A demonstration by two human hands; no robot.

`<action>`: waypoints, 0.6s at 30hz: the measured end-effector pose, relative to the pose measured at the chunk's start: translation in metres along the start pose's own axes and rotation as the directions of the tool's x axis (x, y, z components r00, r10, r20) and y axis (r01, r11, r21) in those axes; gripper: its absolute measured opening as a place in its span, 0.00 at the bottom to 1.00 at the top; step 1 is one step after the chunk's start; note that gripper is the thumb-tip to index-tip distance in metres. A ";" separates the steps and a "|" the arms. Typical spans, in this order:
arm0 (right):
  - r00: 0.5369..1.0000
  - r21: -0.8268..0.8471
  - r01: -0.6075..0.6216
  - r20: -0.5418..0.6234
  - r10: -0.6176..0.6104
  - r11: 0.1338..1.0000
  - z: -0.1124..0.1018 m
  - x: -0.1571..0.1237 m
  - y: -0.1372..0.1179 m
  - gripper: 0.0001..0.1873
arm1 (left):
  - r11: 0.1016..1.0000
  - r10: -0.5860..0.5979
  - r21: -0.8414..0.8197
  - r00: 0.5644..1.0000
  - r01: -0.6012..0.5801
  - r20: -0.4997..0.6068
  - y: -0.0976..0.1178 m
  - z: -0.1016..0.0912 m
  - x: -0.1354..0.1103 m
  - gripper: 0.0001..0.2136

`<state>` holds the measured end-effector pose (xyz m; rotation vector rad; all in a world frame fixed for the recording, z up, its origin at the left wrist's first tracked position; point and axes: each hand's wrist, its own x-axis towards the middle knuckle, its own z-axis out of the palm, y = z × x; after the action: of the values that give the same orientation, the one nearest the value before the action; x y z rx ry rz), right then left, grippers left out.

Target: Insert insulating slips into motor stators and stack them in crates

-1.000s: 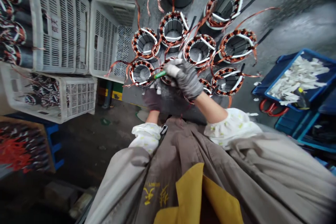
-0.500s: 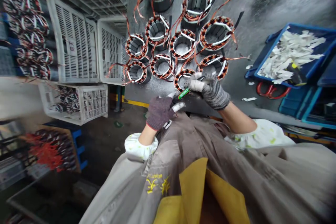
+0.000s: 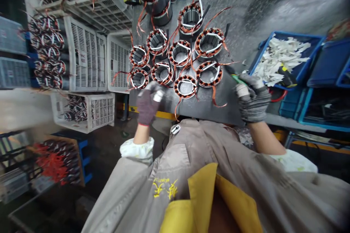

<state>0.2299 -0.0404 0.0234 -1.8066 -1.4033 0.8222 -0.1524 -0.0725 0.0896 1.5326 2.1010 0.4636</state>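
Observation:
My right hand (image 3: 252,98), in a grey striped glove with pale fingertips, is closed around a marker pen (image 3: 237,78) with a green label, right of the stators. Part of the pen is hidden by the fingers. My left hand (image 3: 148,105), in a dark purple glove with white fingertips, is slightly blurred at the table's front edge. Its thumb stands apart from the fingers, and no held thing shows. Just beyond it is a small stator (image 3: 139,79) with copper windings. Several more stand upright, including a front one (image 3: 185,86) and a larger one (image 3: 209,43).
White plastic crates (image 3: 86,56) stand at the left, some filled with stators. A blue bin (image 3: 290,60) of white paper-like strips lies right, with red-handled scissors (image 3: 278,94) partly hidden near my right hand. Stacked stators (image 3: 158,0) stand at the back.
My right hand has moved right, away from the front stator, carrying the marker pen. My left hand has moved left and forward, towards the small stators. The view has shifted.

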 end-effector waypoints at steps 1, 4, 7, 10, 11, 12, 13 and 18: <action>0.998 -0.133 0.040 -0.042 -0.046 0.990 -0.010 0.001 0.015 0.25 | 0.987 -0.038 0.154 0.998 0.044 -0.045 -0.014 -0.015 0.007 0.31; 0.997 -0.402 0.048 0.078 -0.018 0.915 -0.017 -0.007 0.049 0.27 | 0.868 -0.077 0.494 0.997 0.055 0.024 -0.053 -0.050 0.022 0.35; 0.976 -0.567 -0.041 0.155 0.155 0.823 0.004 -0.019 0.062 0.28 | 0.799 -0.014 0.594 0.985 -0.091 0.170 -0.080 -0.061 0.038 0.39; 0.945 -0.641 -0.017 0.241 0.223 0.768 0.022 -0.017 0.063 0.28 | 0.768 0.074 0.593 0.953 -0.243 0.294 -0.096 -0.057 0.064 0.36; 0.946 -0.648 -0.010 0.241 0.218 0.762 0.023 -0.015 0.061 0.28 | 0.757 0.096 0.587 0.938 -0.287 0.334 -0.099 -0.056 0.074 0.34; 0.956 -0.652 -0.022 0.207 0.206 0.758 0.022 -0.014 0.058 0.28 | 0.744 0.117 0.581 0.921 -0.329 0.372 -0.102 -0.054 0.083 0.32; 0.973 -0.652 -0.050 0.138 0.184 0.757 0.019 -0.015 0.052 0.29 | 0.728 0.139 0.575 0.902 -0.373 0.408 -0.106 -0.053 0.091 0.30; 0.998 -0.559 0.042 -0.023 -0.066 0.828 0.042 -0.050 -0.024 0.29 | 0.652 0.235 0.545 0.824 -0.527 0.516 -0.128 -0.043 0.121 0.26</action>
<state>0.1720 -0.0790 0.0236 -2.1804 -1.7890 0.3473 -0.3074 0.0032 0.0328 2.2740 1.6529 -0.5395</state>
